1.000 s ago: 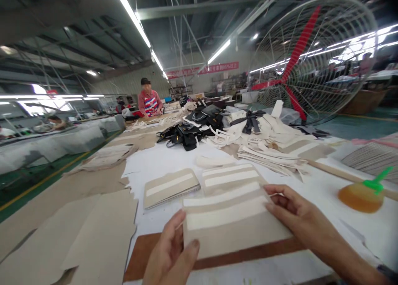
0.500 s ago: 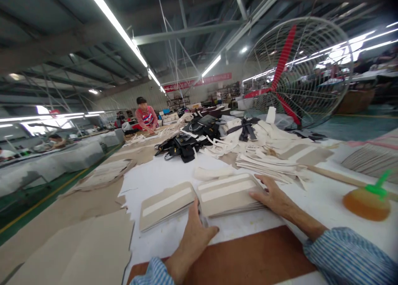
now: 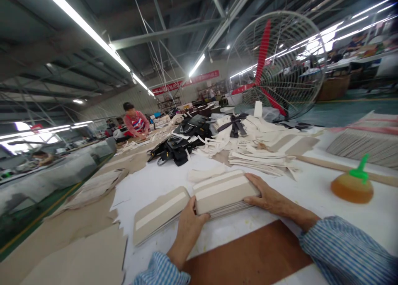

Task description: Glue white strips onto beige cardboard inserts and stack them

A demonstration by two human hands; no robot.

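A stack of beige panels (image 3: 225,192), each with a pale strip along it, lies on the white work surface in front of me. My left hand (image 3: 191,223) holds its left end, fingers at the side and thumb at the front edge. On its right end my right hand (image 3: 263,194) grips with thumb and fingers. Just left of it, tilted at an angle, rests a second stack of similar beige panels (image 3: 160,212). A brown board (image 3: 245,256) lies nearest me, below both hands.
An amber bottle with a green nozzle (image 3: 353,187) stands at right. Beyond are pale cut strips (image 3: 261,163) and black bag parts (image 3: 175,148). Large beige sheets (image 3: 77,243) cover the left. A caged fan (image 3: 276,65) stands at back right; another person (image 3: 137,121) works farther off.
My left hand has closed from beside the stack onto its left end. My right hand keeps hold of the right end. The whole view has shifted slightly.
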